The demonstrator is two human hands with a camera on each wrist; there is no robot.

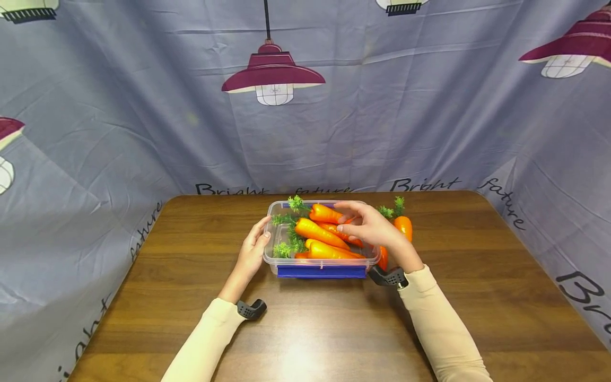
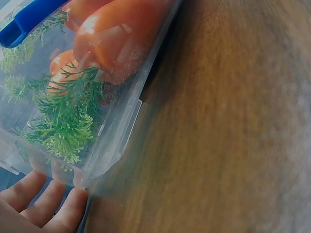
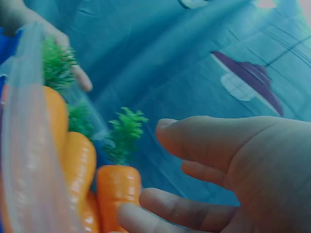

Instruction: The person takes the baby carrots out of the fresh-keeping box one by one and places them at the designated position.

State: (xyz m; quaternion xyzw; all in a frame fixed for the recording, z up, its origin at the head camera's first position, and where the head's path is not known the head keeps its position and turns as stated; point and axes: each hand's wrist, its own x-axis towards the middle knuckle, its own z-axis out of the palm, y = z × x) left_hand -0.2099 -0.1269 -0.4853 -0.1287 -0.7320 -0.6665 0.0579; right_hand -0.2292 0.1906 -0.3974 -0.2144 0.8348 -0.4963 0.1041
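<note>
A clear plastic container (image 1: 281, 260) with a blue clip (image 1: 322, 271) along its near side holds several orange carrots (image 1: 315, 232), their green leafy tops (image 1: 288, 249) toward the left. My left hand (image 1: 250, 249) touches the container's left end from outside; in the left wrist view its fingertips (image 2: 73, 206) meet the clear wall. Over the container's right half is my right hand (image 1: 369, 225), thumb and fingers spread apart. In the right wrist view, nothing lies between that thumb and the fingers, and its lower fingertips are beside a carrot (image 3: 119, 187). Whether they touch it, I cannot tell.
More carrots (image 1: 403, 227) lie on the wooden table (image 1: 191, 254) just right of the container, partly hidden by the right hand and wrist. A grey curtain (image 1: 382, 132) with printed lamps hangs behind the table and at both sides.
</note>
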